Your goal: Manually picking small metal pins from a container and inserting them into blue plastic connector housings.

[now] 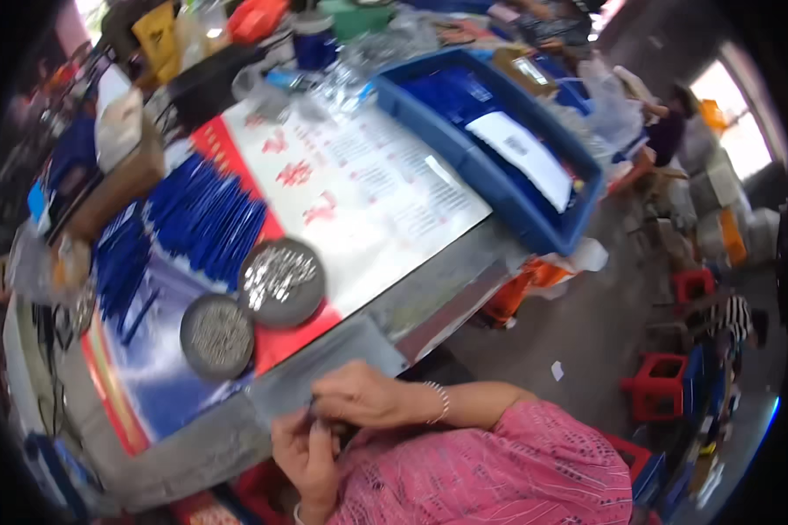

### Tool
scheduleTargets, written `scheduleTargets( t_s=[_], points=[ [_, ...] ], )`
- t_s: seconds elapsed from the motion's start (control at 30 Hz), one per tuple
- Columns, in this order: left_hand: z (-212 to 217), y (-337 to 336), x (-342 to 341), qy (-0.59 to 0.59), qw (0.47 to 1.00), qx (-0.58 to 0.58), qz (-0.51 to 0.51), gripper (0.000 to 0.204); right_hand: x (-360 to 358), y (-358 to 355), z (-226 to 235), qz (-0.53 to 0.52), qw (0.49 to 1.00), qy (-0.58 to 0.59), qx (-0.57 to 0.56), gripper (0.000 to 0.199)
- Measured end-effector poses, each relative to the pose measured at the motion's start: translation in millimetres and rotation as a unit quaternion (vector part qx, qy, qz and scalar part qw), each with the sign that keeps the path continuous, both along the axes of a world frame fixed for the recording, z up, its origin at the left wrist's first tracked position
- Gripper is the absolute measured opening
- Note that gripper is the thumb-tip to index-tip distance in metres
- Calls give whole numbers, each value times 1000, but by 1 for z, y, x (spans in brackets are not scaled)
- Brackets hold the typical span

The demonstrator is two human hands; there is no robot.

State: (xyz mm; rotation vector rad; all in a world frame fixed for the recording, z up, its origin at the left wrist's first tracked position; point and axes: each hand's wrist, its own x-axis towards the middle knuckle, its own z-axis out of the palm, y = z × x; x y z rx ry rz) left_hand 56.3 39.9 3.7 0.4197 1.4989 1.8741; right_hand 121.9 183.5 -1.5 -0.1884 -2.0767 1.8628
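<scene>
Head view: both hands' fingers [324, 418] pinch 1 small, blurred dark part [313, 404] between them.

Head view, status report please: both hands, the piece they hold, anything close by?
Left hand and right hand together at table edge, pinching a small part, too blurred to identify. Two round dishes of small metal bits just ahead. Blue pens piled beyond.
</scene>
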Motion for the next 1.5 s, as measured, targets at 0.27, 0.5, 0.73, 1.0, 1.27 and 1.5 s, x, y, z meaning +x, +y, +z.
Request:
scheduleTargets(
  t_s=[0.27, 0.5, 0.73, 1.0, 1.27, 1.5],
  points=[
    [-4, -1, 4, 43, 999, 25, -9, 9, 1, -16, -3, -71, 994, 20, 81, 30],
    [10, 0, 3, -90, 995, 33, -27, 20, 3, -11, 1, -36, 999, -35, -7, 16],
    [10, 2, -25, -431, 877, 117, -177, 20, 2, 7, 8, -44, 976, -27, -213, 8],
    [-5, -8, -30, -533, 814, 134, -186, 15, -4, 6, -2, 18, 997, -36, -67, 11],
    [-6, -2, -19, -352, 918, 134, -123, 19, -3, -5, -4, -66, 983, -47, -168, 16],
    [-10, 3, 3, -57, 993, 102, -18, 20, -2, -21, -6, -92, 994, -8, 64, 28]
  ],
)
